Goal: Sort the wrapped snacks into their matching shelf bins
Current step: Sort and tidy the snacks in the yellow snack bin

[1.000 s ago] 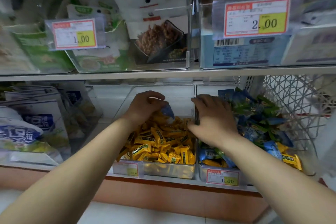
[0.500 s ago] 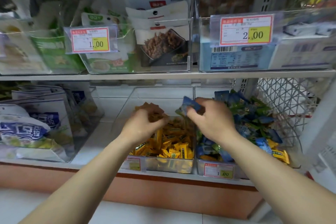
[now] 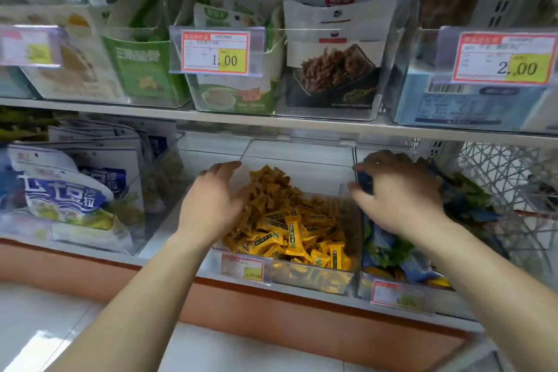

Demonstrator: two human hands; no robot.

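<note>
Snacks [image 3: 290, 220] lie between left hand [image 3: 211, 205] and right hand [image 3: 398, 193] gripping blue snack [image 3: 364, 182].

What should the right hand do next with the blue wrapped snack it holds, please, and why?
Probably move it slightly further over and let it drop into the blue-and-green bin. The right hand pinches the blue snack just at the wall between bins. That bin holds mostly blue and green wrappers, while the yellow bin holds only yellow ones. The left hand is open, holding nothing.
</note>
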